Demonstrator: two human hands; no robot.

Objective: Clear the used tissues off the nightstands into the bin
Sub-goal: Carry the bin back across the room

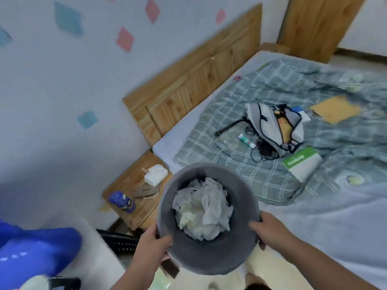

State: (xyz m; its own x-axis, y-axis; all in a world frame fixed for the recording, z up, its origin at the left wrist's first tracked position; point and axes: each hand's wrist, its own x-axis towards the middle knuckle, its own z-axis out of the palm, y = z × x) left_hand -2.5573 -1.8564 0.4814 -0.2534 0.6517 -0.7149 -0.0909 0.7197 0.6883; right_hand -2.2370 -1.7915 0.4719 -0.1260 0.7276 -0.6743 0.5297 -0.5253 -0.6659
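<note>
I hold a round grey bin (209,258) in front of me with both hands. My left hand (151,240) grips its near left rim and my right hand (270,229) grips its right rim. Crumpled white tissues (202,208) fill the bottom of the bin. Behind the bin on the left stands a wooden nightstand (127,181). On it lies a white wad with strings, maybe a face mask or tissue (156,174); blur keeps me from telling which.
The nightstand also carries a blue bottle (121,201) and a small brown card (144,190). The bed (314,216) on the right holds a backpack (276,126), a green-and-white pack (301,164), an envelope (335,108) and cables. A blue object (35,250) sits at lower left.
</note>
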